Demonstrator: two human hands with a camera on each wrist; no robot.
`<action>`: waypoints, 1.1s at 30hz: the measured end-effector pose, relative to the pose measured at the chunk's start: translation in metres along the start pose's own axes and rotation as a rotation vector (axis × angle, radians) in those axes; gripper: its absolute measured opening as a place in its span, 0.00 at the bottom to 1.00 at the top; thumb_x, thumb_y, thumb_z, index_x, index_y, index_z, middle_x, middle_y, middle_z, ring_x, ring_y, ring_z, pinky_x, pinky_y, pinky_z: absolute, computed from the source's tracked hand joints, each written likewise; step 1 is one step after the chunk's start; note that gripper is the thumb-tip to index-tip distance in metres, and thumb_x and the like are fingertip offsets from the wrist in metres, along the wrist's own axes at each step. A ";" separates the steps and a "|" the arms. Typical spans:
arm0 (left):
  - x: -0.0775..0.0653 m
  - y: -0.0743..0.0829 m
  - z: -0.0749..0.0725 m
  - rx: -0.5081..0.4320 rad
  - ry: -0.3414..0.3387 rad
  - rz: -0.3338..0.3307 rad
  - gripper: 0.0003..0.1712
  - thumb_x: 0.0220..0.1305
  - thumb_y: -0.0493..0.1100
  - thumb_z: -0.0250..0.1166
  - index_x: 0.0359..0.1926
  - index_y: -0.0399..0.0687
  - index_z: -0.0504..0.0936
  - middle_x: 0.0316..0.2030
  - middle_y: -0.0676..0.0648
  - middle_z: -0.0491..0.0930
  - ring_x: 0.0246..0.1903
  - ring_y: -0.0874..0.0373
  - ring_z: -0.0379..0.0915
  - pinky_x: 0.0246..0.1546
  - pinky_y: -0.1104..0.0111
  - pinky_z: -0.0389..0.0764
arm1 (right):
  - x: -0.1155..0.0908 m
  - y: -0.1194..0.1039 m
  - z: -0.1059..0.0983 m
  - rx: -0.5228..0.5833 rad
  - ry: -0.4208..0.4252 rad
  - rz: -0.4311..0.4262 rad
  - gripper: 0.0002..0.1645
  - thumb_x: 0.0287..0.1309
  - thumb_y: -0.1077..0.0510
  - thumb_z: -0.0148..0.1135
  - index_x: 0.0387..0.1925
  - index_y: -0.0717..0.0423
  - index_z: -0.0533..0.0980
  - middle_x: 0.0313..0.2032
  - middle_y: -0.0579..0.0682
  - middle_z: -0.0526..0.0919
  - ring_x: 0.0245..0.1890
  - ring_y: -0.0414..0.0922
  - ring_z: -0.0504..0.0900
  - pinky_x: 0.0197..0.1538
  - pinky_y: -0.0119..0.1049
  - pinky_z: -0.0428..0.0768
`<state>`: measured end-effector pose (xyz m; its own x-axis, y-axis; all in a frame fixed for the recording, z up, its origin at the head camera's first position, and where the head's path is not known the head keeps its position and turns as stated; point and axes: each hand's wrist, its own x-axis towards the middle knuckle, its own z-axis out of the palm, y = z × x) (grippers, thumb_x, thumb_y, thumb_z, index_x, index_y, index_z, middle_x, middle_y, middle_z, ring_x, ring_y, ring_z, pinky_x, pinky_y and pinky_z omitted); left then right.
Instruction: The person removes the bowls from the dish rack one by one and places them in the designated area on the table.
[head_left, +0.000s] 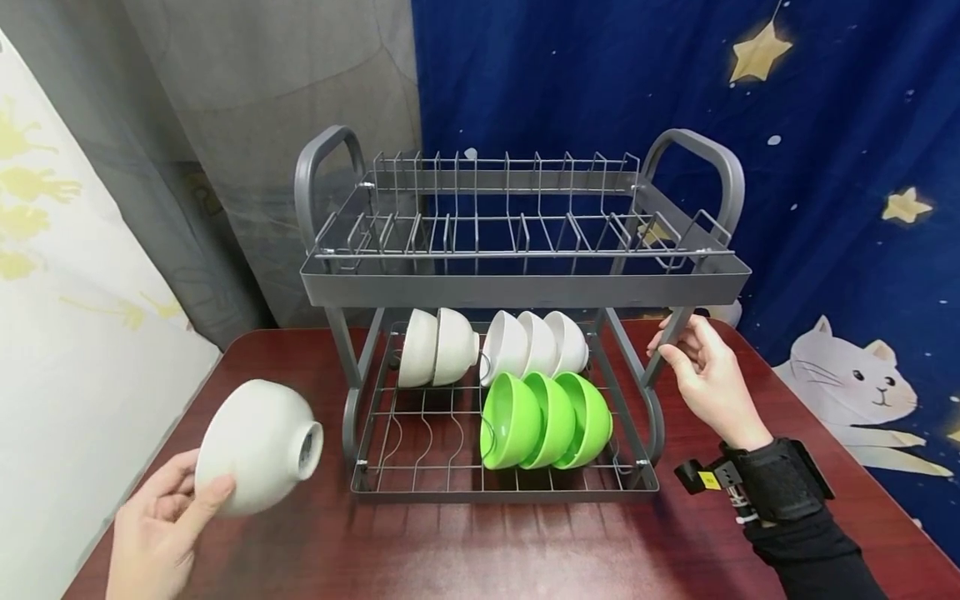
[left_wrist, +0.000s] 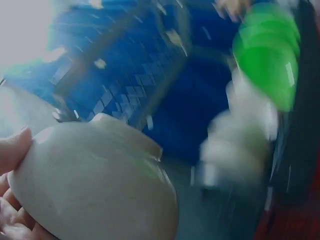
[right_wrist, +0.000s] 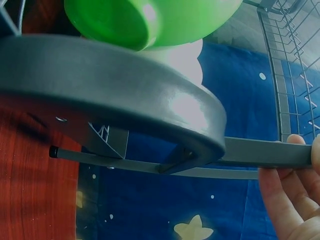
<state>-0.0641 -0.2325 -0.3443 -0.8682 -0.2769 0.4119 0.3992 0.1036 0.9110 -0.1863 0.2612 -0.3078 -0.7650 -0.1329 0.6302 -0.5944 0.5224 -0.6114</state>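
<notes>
My left hand [head_left: 161, 517] grips a white bowl [head_left: 255, 446] by its rim, thumb on the outer wall. The bowl is tilted on its side, its foot facing the rack, left of the grey two-tier dish rack [head_left: 525, 292]. In the left wrist view the same bowl [left_wrist: 95, 180] fills the lower left. At the other side, my right hand [head_left: 708, 379] holds the rack's right front post [head_left: 667, 342] between thumb and fingers. On the lower tier stand two larger white bowls [head_left: 438, 348], several smaller white bowls [head_left: 532, 346] behind, and green bowls [head_left: 547, 421] in front.
The upper tier [head_left: 480, 221] has wire dividers and a curved handle [head_left: 697, 158] at each end. Lower-tier wire slots [head_left: 423, 450] show at the front left. Beneath lies a dark red table [head_left: 480, 550]. A blue curtain [head_left: 847, 250] hangs behind.
</notes>
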 end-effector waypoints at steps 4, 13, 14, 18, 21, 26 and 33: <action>0.018 -0.009 0.009 0.501 0.040 0.191 0.15 0.48 0.24 0.66 0.38 0.41 0.81 0.24 0.61 0.79 0.18 0.75 0.69 0.18 0.85 0.69 | 0.000 0.000 -0.001 0.004 -0.001 0.003 0.16 0.61 0.72 0.50 0.51 0.69 0.64 0.34 0.43 0.77 0.38 0.29 0.77 0.42 0.14 0.74; 0.069 -0.077 0.013 0.953 -0.124 0.509 0.13 0.50 0.37 0.67 0.37 0.35 0.80 0.24 0.37 0.80 0.21 0.40 0.75 0.19 0.48 0.73 | 0.000 -0.002 -0.001 0.005 -0.008 0.006 0.16 0.61 0.71 0.50 0.51 0.69 0.64 0.34 0.45 0.77 0.38 0.30 0.77 0.43 0.15 0.74; 0.074 -0.082 0.013 0.979 -0.144 0.505 0.12 0.50 0.38 0.67 0.36 0.36 0.81 0.24 0.37 0.80 0.22 0.39 0.75 0.19 0.47 0.73 | 0.000 -0.002 -0.001 0.005 -0.009 0.008 0.16 0.61 0.70 0.50 0.51 0.68 0.64 0.34 0.45 0.77 0.38 0.30 0.77 0.43 0.15 0.74; 0.090 -0.097 0.015 1.067 -0.235 0.478 0.09 0.49 0.36 0.67 0.34 0.38 0.82 0.26 0.38 0.81 0.25 0.40 0.76 0.21 0.48 0.75 | -0.001 -0.003 -0.001 0.006 -0.009 0.013 0.16 0.61 0.70 0.50 0.51 0.68 0.65 0.34 0.44 0.77 0.38 0.29 0.77 0.43 0.15 0.74; 0.096 -0.100 0.017 1.094 -0.316 0.434 0.09 0.47 0.33 0.68 0.33 0.37 0.82 0.27 0.39 0.82 0.26 0.41 0.78 0.25 0.47 0.76 | -0.001 -0.003 -0.001 0.004 -0.010 0.014 0.16 0.61 0.70 0.50 0.50 0.68 0.65 0.34 0.44 0.77 0.37 0.29 0.77 0.43 0.15 0.74; 0.098 -0.105 0.021 1.126 -0.372 0.393 0.06 0.48 0.34 0.68 0.31 0.40 0.83 0.26 0.40 0.82 0.27 0.42 0.78 0.26 0.47 0.77 | 0.000 -0.003 -0.001 -0.003 -0.012 0.010 0.15 0.61 0.70 0.50 0.50 0.67 0.65 0.34 0.48 0.78 0.37 0.29 0.77 0.43 0.14 0.74; 0.097 -0.108 0.023 1.168 -0.406 0.350 0.06 0.48 0.34 0.67 0.31 0.41 0.83 0.27 0.41 0.82 0.30 0.43 0.78 0.29 0.47 0.78 | 0.001 -0.004 -0.002 0.001 -0.011 0.002 0.16 0.60 0.71 0.51 0.50 0.68 0.65 0.34 0.49 0.78 0.36 0.30 0.78 0.43 0.15 0.74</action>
<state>-0.1982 -0.2481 -0.4025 -0.8796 0.2229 0.4202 0.3080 0.9401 0.1459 -0.1841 0.2604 -0.3044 -0.7689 -0.1408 0.6237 -0.5930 0.5216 -0.6134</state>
